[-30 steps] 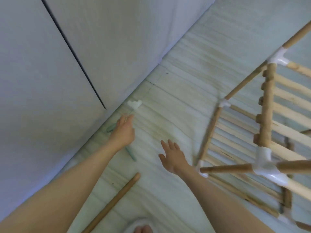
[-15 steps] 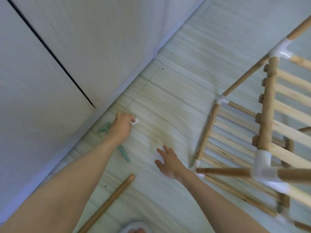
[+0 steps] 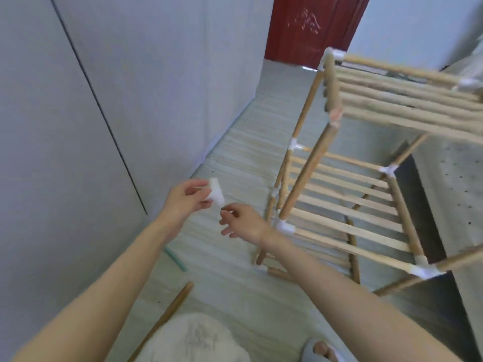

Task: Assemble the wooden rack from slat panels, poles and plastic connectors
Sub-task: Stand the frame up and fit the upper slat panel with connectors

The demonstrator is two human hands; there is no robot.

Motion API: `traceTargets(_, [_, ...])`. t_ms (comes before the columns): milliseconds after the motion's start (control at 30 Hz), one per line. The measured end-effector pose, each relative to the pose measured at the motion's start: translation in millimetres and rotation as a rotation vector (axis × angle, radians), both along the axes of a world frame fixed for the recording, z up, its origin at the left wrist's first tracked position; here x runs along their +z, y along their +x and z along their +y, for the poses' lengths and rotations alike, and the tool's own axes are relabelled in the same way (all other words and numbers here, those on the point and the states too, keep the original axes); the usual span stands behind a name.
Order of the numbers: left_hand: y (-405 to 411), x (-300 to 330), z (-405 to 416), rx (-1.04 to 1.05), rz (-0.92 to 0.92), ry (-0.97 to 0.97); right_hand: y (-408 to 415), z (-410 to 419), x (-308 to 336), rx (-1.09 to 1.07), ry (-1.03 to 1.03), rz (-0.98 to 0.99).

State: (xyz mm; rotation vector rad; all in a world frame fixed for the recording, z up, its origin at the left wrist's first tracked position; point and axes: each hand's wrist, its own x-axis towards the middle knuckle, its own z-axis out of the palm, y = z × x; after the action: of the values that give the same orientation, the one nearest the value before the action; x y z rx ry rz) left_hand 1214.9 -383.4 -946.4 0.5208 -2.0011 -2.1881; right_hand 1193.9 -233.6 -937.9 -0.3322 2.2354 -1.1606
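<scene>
My left hand (image 3: 187, 198) is raised above the floor and pinches a white plastic connector (image 3: 216, 194) between thumb and fingers. My right hand (image 3: 241, 222) hovers just below and to the right of the connector, fingers loosely curled and holding nothing. The partly built wooden rack (image 3: 347, 202) stands to the right, with slat shelves joined to poles by white connectors. A loose wooden pole (image 3: 167, 316) lies on the floor near my left forearm.
A green plastic tool (image 3: 175, 259) lies on the floor under my left arm. A grey-white wall (image 3: 104, 100) runs along the left, and a dark red door (image 3: 311, 27) stands at the far end. My slippered foot (image 3: 320, 351) shows at the bottom edge.
My left hand took the white connector off the floor and lifted it. My right hand rose from the floor towards it. The view tilted up, showing more of the rack and the door.
</scene>
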Motion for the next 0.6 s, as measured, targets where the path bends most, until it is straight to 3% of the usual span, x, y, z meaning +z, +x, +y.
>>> traceTargets(200, [31,107,48,-0.051,0.238,-0.018,29,46,109,-0.171,-0.383,0.253])
traceTargets(367, [42,171,89,-0.197,0.512,-0.344,43,94,172,-0.294,-0.537,0.537])
traceTargets(500, [33,185,118,-0.308,0.585,-0.519,42,124,193,-0.351,-0.671,0.573])
traceTargets(600, [22,180,136,-0.277,0.585,-0.491,36,135,195,-0.342,-0.711,0.561])
